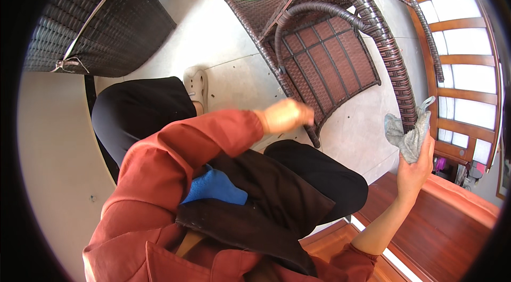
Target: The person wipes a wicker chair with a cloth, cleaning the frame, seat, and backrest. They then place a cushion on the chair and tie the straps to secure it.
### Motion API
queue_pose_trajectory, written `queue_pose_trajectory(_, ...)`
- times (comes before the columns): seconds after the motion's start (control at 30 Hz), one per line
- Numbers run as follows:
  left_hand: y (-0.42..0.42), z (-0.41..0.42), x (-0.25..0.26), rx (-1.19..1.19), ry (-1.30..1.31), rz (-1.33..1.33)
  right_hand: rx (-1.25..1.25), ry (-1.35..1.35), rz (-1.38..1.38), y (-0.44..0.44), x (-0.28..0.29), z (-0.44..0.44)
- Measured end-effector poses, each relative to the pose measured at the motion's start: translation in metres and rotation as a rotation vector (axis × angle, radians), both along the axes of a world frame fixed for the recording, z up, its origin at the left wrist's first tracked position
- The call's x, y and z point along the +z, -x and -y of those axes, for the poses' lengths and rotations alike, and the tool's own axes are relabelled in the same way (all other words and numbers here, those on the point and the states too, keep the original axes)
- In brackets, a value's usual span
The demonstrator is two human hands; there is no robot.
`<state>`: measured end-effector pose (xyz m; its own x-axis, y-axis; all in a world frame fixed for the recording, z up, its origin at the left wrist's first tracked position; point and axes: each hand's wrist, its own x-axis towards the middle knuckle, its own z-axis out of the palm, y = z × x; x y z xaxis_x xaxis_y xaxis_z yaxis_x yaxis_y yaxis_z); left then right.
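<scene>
A dark brown wicker armchair (327,58) lies tipped over on the tiled floor before me. My right hand (415,166) holds a grey cloth (411,142) against the end of a thick woven chair leg (401,94), with the cloth on both sides of it. Blurred and with its fingers curled, my left hand (285,116) is beside the lower corner of the chair's frame; whether it grips anything cannot be made out. A blue cloth (217,188) shows at my lap, partly under the sleeve and among the folds of a dark brown apron (275,190).
Another dark wicker piece (107,18) with a tied pale cord stands at the upper left, by a pale surface (60,130). A slatted wooden frame (465,58) is on the right. Reddish wooden furniture (435,226) is at the lower right. Small dark bits dot the floor (235,82).
</scene>
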<state>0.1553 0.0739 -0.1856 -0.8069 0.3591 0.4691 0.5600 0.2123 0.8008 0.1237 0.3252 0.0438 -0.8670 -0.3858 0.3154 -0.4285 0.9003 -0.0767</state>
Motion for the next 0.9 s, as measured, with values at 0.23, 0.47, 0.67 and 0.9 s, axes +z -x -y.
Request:
queue_pose_trajectory(0.23,-0.028,0.059,0.018,-0.323,0.771,-0.124,-0.033,-0.023,-0.013,-0.003,0.0,0.005)
queue_pose_trajectory(0.47,0.095,0.063,0.203,0.29,0.568,-0.64,-0.048,-0.058,0.03,-0.012,0.012,0.01)
queue_pose_trajectory(0.67,0.106,0.04,0.183,0.237,0.734,-0.545,0.024,-0.148,0.04,-0.02,0.004,0.092)
queue_pose_trajectory(0.9,0.085,0.051,0.175,0.182,0.708,-0.556,0.038,-0.147,0.119,-0.045,-0.005,0.061)
